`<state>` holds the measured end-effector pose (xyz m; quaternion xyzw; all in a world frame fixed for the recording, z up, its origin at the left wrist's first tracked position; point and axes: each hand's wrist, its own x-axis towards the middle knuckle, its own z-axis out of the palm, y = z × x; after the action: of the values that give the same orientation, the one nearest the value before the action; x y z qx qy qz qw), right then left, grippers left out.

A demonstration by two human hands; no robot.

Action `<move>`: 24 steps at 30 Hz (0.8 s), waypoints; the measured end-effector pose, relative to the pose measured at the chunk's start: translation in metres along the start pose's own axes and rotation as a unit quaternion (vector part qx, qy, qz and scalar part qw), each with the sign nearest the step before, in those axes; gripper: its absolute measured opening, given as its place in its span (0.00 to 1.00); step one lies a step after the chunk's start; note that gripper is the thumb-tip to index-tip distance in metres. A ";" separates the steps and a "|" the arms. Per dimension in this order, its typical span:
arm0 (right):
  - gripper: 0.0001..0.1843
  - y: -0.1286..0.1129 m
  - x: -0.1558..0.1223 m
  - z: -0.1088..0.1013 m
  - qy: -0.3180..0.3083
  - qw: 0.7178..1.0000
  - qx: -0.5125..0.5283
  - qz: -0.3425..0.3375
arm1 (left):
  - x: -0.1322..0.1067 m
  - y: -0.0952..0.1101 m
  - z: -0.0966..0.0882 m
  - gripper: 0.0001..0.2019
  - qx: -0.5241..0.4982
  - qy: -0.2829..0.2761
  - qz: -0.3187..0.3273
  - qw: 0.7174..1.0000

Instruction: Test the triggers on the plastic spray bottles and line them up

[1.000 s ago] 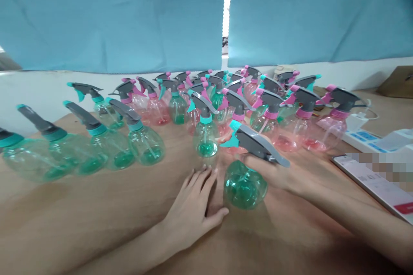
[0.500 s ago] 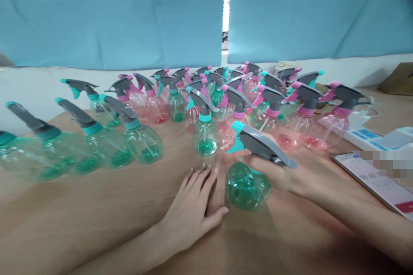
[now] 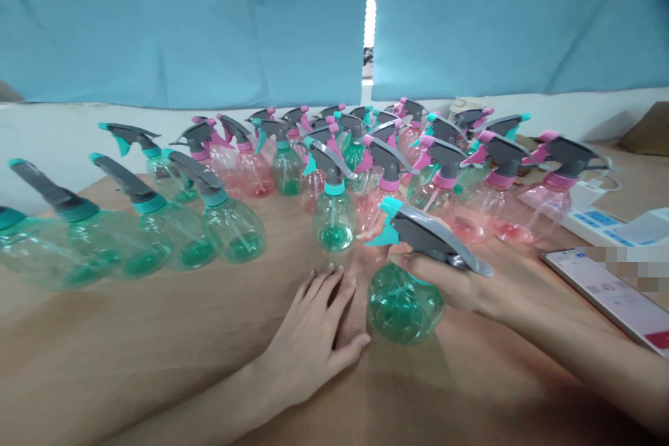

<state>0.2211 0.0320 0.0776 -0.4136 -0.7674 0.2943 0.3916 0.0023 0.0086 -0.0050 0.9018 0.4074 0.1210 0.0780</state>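
Gripping green spray bottle [image 3: 405, 306] by neck, right hand [image 3: 452, 286] curled round. Left hand [image 3: 313, 334] empty, palm-down on table [image 3: 182, 341], fingers loosely spread. Held bottle just beside left thumb.

Right grip [image 3: 450, 283] holding green spray bottle [image 3: 403, 310], left grip [image 3: 312, 334] on table [image 3: 172, 341]

Bare left forearm [image 3: 224, 397] at 7 o'clock, bare right forearm [image 3: 554, 341] at 4, left hand [image 3: 306, 338] has pretty slender fingers [image 3: 341, 298].
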 end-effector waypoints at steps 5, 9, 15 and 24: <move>0.08 0.004 -0.002 0.006 0.002 0.995 0.101 0.025 | 0.001 0.001 -0.001 0.31 0.000 -0.011 -0.006 1.000; 0.09 0.003 -0.004 0.009 0.028 0.992 0.115 0.042 | 0.001 0.001 -0.002 0.30 -0.005 -0.005 -0.006 1.000; 0.06 0.005 -0.002 0.008 0.007 0.992 0.123 0.036 | 0.000 0.001 -0.002 0.30 -0.007 -0.001 -0.001 1.000; 0.10 0.007 -0.001 0.006 -0.016 0.989 0.144 0.024 | 0.002 0.002 -0.003 0.30 -0.006 -0.010 -0.006 1.000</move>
<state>0.2198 0.0335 0.0688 -0.3663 -0.7135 0.4172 0.4274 0.0041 0.0089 -0.0015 0.9001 0.4113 0.1134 0.0881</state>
